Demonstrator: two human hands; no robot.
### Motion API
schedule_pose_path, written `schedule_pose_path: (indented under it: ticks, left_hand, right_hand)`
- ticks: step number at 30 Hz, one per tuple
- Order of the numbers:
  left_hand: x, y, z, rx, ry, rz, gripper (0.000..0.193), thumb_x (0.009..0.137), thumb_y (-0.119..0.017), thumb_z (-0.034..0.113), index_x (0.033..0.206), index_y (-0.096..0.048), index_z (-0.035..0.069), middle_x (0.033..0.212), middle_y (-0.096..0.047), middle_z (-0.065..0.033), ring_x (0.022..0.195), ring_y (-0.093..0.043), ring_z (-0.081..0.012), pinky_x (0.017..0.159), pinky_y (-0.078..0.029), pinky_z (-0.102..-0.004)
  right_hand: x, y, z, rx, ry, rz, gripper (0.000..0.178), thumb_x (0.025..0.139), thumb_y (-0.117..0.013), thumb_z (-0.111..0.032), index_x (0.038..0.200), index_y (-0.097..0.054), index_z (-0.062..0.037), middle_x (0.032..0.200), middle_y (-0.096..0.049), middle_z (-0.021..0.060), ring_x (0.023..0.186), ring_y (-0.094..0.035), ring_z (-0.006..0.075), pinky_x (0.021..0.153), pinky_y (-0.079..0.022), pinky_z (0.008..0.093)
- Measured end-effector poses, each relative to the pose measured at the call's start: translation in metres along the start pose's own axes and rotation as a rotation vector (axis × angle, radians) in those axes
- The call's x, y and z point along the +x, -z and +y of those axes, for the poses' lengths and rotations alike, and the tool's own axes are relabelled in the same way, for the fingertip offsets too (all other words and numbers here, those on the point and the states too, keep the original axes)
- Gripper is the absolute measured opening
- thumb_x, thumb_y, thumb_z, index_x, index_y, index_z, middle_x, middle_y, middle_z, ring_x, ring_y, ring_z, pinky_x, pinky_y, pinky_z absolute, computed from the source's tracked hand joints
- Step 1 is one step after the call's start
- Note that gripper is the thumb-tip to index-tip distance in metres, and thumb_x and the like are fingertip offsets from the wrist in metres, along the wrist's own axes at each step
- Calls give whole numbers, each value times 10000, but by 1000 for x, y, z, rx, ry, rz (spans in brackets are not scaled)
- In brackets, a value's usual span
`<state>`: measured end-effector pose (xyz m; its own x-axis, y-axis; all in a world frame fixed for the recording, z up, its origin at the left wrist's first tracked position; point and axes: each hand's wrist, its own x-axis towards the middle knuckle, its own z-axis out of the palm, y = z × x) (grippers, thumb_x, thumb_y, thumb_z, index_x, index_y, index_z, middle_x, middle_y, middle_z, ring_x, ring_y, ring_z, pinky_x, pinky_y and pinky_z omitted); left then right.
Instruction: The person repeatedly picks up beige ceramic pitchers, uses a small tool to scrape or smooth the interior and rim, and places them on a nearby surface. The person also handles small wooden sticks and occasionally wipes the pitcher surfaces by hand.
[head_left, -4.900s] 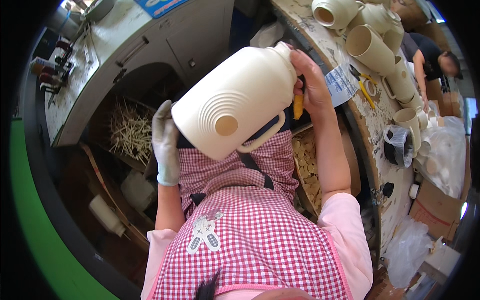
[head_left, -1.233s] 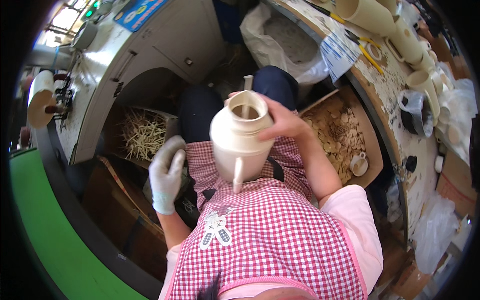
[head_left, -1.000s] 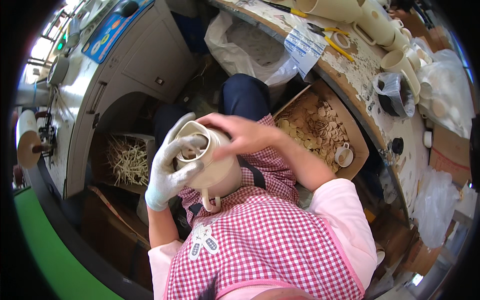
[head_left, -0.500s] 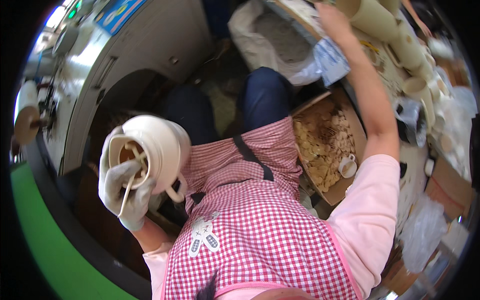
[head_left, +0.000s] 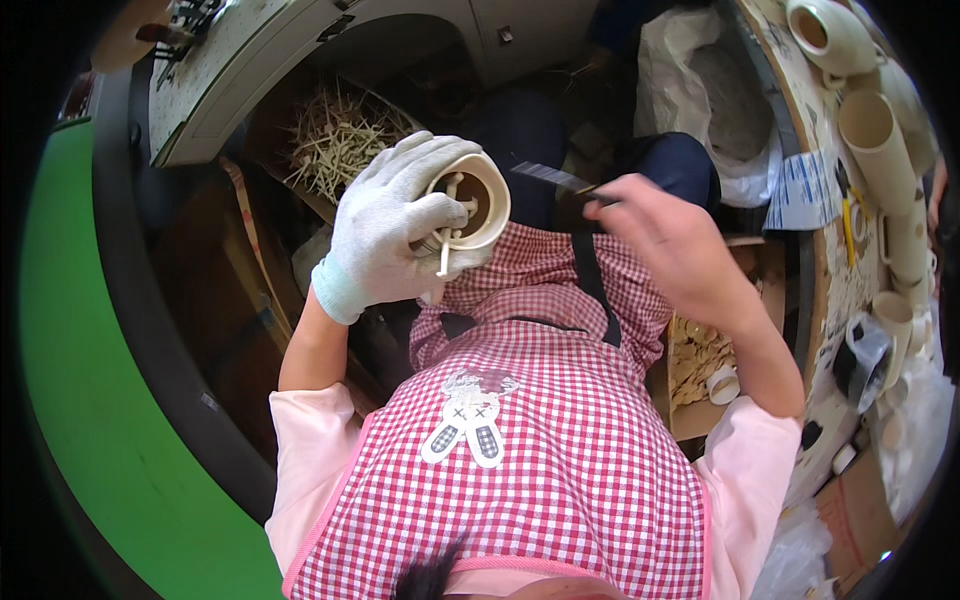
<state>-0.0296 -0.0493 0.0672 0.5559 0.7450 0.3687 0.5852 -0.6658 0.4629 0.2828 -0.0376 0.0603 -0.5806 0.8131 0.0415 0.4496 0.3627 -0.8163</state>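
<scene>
My left hand, in a pale grey glove, grips a cream plastic jug, its round open end turned up. A thin branched cream plastic piece sits across that opening, with my thumb against it. Most of the jug's body is hidden behind the glove and the rim. My bare right hand is closed around the dark handle of a knife. The knife's blade points left toward the jug and is apart from it. The right hand is slightly smeared by motion.
A heap of thin cream sticks lies beyond my left hand. A carton of flat tan scraps stands at my right. Several cream jugs line the bench on the far right. A white sack hangs beside the bench.
My right hand has come back from the bench with a knife in it. My left hand has brought the jug to the right, in front of me. The view has shifted left.
</scene>
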Motion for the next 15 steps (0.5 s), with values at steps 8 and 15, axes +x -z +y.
schedule_pose_path:
  ticks: [8, 15]
  left_hand:
    - [-7, -4, 4, -71, -128, -56, 399, 602, -931, 273, 804, -647, 80, 1237, -694, -184, 1165, -674, -391, 993, -544, -500]
    - [-24, -50, 21, 96, -127, -3, 319, 682, -879, 265, 756, -638, 69, 1237, -693, -213, 1169, -668, -394, 1068, -504, -519]
  right_hand:
    - [24, -43, -31, -742, 341, 75, 253, 910, -738, -314, 920, -630, -85, 760, -592, 42, 673, -644, 204, 559, -504, 310]
    - [41, -75, -21, -563, -66, -294, 376, 1040, -559, -355, 952, -692, -15, 777, -715, 144, 737, -729, 239, 642, -575, 379]
